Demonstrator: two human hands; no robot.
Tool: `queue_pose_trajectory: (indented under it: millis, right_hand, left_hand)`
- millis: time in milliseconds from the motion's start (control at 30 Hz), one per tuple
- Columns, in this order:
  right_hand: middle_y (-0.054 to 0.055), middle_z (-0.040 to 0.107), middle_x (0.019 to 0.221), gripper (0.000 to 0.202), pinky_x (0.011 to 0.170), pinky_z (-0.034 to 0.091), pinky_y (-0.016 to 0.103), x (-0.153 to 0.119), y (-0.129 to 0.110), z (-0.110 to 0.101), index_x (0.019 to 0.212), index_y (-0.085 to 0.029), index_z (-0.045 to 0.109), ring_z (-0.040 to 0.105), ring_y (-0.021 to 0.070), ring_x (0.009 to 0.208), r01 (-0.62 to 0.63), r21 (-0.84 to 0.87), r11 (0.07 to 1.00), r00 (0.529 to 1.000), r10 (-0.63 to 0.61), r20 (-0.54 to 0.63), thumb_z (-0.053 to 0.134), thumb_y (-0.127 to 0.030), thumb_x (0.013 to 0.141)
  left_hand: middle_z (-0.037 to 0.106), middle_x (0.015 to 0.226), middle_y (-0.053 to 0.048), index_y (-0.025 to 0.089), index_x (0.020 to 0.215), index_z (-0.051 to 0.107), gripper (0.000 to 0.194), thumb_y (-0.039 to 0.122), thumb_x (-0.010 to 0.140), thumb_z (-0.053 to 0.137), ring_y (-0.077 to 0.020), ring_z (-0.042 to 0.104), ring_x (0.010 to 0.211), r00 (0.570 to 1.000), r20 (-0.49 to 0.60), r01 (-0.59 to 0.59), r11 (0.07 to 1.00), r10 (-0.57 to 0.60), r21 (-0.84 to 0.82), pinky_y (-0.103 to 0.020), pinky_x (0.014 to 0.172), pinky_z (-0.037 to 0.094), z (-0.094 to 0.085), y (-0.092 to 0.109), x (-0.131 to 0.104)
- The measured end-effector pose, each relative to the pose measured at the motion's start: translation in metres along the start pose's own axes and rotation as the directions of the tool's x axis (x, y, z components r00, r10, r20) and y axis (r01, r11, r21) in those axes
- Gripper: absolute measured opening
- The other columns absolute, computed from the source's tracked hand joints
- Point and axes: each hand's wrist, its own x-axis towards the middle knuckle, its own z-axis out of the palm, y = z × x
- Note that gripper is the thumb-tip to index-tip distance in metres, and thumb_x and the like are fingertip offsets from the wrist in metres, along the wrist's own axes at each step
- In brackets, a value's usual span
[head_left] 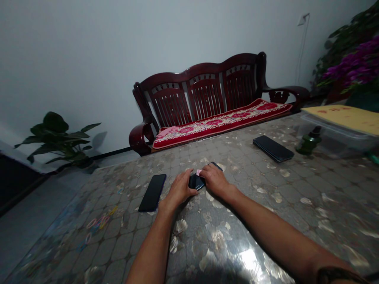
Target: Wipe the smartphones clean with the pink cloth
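A dark smartphone [195, 182] lies on the patterned table between my hands. My left hand [179, 187] grips its left end, with the thumb at the near edge and the fingers at the far edge. My right hand [215, 180] rests over the phone's right part, fingers closed on a small pink piece [198, 172] pressed to the phone's surface. Whether that piece is cloth or paper I cannot tell. The phone's far right corner shows beyond my right hand; its middle is hidden. A second smartphone [152, 193] lies beside my left hand, screen dark.
Colourful rubber bands [102, 221] are scattered on the table's left. Toward the right are a black phone-like stack [272, 148], a green bottle [309, 142] and a clear plastic box [331, 138] under a yellow sheet [346, 115]. A wooden bench [204, 86] stands behind the table.
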Motion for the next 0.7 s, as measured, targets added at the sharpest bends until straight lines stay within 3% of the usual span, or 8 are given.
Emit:
queue_pose_trajectory:
  millis: [200, 267, 433, 500, 700]
  right_hand:
    - [0.01, 0.071, 0.108, 0.02, 0.086, 0.041, 0.032, 0.008, -0.018, 0.016, 0.11, -0.017, 0.075, 0.057, 0.0233, 0.099, 0.3, 0.084, 0.95, 0.954, -0.3, -0.015, 0.067, -0.021, 0.092]
    - [0.009, 0.072, 0.104, 0.02, 0.086, 0.04, 0.032, 0.006, -0.011, 0.016, 0.109, -0.019, 0.076, 0.056, 0.0229, 0.098, 0.287, 0.066, 0.956, 0.958, -0.286, -0.022, 0.063, -0.02, 0.094]
    - [0.01, 0.072, 0.1, 0.025, 0.084, 0.038, 0.032, 0.0, 0.009, 0.007, 0.105, -0.019, 0.077, 0.056, 0.023, 0.097, 0.052, -0.008, 0.999, 0.998, -0.052, -0.022, 0.053, -0.016, 0.098]
    - [0.011, 0.072, 0.1, 0.025, 0.084, 0.038, 0.032, -0.003, 0.01, 0.003, 0.105, -0.019, 0.077, 0.056, 0.0232, 0.098, 0.013, -0.019, 1.0, 1.0, -0.013, -0.026, 0.054, -0.015, 0.097]
    - [0.008, 0.071, 0.099, 0.023, 0.081, 0.038, 0.031, -0.012, -0.005, 0.006, 0.103, -0.02, 0.077, 0.055, 0.0219, 0.094, 0.204, 0.037, 0.978, 0.979, -0.204, -0.016, 0.057, -0.014, 0.092]
  left_hand:
    - [0.054, 0.149, -0.015, 0.017, 0.15, 0.044, 0.096, 0.015, 0.064, 0.087, -0.0328, 0.051, 0.136, 0.998, -0.032, -0.057, 0.996, 0.055, -0.075, -0.041, 0.115, 0.038, 0.006, -0.01, 0.001]
    - [0.053, 0.151, -0.014, 0.019, 0.15, 0.043, 0.095, 0.015, 0.065, 0.086, -0.0324, 0.05, 0.138, 0.999, -0.022, -0.051, 0.995, 0.05, -0.08, -0.041, 0.116, 0.037, 0.005, -0.009, 0.001]
    - [0.057, 0.147, -0.011, 0.024, 0.147, 0.048, 0.09, 0.012, 0.065, 0.085, -0.0317, 0.051, 0.137, 1.0, 0.001, -0.021, 0.996, 0.021, -0.087, -0.042, 0.115, 0.037, 0.0, -0.002, -0.001]
    - [0.058, 0.146, -0.01, 0.025, 0.145, 0.05, 0.088, 0.012, 0.065, 0.085, -0.0314, 0.051, 0.137, 1.0, 0.007, -0.017, 0.996, 0.018, -0.09, -0.042, 0.115, 0.037, -0.001, -0.001, -0.001]
    - [0.055, 0.149, -0.014, 0.019, 0.145, 0.05, 0.084, 0.012, 0.068, 0.082, -0.0309, 0.049, 0.14, 0.999, 0.005, -0.04, 0.996, 0.04, -0.081, -0.042, 0.118, 0.035, 0.0, -0.01, -0.001]
